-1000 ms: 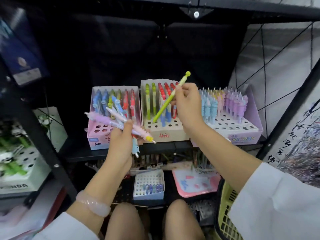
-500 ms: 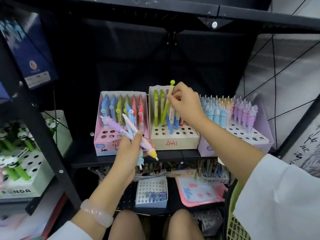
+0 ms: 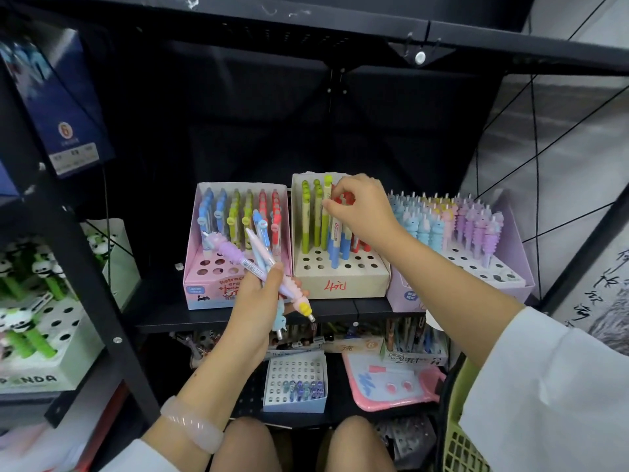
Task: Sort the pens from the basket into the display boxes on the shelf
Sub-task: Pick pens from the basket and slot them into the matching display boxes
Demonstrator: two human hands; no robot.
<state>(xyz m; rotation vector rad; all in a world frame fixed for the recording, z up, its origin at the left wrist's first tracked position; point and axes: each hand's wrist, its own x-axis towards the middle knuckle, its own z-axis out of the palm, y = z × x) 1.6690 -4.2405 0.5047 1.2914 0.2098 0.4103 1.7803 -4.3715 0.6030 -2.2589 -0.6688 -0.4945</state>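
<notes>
Head view: looking down at a black shelf (image 3: pixel 238 321) with three display boxes lined up, so I'm using the cream box (image 3: pixel 340 284) in the middle as my reference for everything.
Cream box: has "4" and a character scrawled in red on the front, green pens at its left side, blue and red ones toward the middle, plenty of free holes in the front rows.
Right hand (image 3: pixel 360 212): up over the back of the cream box, fingertips pinching the green pen (image 3: pixel 326 212), which stands upright in the back row next to the other green ones. Can't tell if it's fully seated in its hole.
Left hand (image 3: pixel 258 301): in front of and left of the cream box, fingers wrapped around a bundle of pens (image 3: pixel 262 267) fanned out, with a purple unicorn-topped one poking up-left and a pink one with a yellow end pointing down-right.
Pink box (image 3: pixel 204 287): touching the cream box's left side, holds blue, green and red pens in the back rows.
Lilac box (image 3: pixel 510 287): right of the cream box, packed with pastel unicorn pens.
Basket (image 3: pixel 459 437): yellow-green mesh, well below and right of the cream box, by the right sleeve, mostly cut off so no idea what's in it.
Lower shelf: under the cream box there's a small white holder (image 3: pixel 294 403) with a few purple pens and a pink tray (image 3: pixel 391 400).
Panda box (image 3: pixel 51 369): far left of the cream box, green panda pens.
</notes>
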